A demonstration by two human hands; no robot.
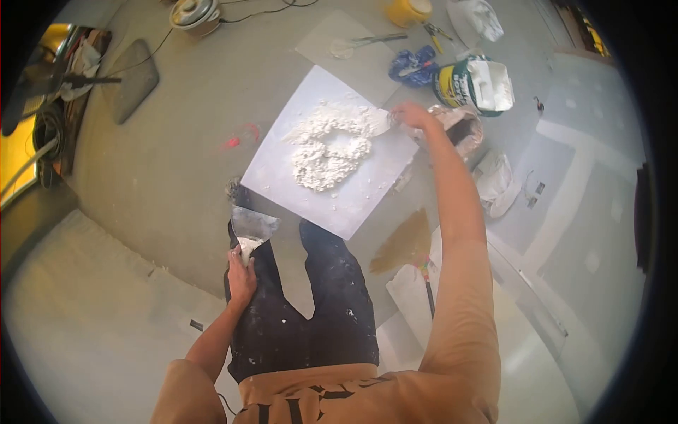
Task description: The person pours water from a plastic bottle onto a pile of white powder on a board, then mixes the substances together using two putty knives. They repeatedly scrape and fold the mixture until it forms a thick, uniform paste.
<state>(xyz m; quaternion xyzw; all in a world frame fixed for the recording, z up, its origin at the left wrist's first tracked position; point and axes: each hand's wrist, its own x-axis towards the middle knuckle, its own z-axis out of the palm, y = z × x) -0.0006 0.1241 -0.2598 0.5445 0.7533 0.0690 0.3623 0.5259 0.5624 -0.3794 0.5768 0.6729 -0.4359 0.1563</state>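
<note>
My left hand (242, 277) is closed round the pale handle of a wide putty knife (256, 225), its blade held over my left thigh. A ring of white powder (328, 152), lumpy and hollow in the middle, lies on a square white board (275, 166) on the floor in front of me. At the board's right corner my right hand (412, 115) is closed on what looks like a second putty knife (381, 121). Its pale blade touches the powder's edge, and the fingers hide its handle. Just beside this hand stands an open paper bag (468, 134).
A green and yellow bucket (462, 85), blue crumpled plastic (413, 67), pliers (436, 37) and a yellow container (409, 10) lie beyond the bag. A broom (404, 244) rests right of my legs. A lidded pot (195, 15) with a cord stands far left.
</note>
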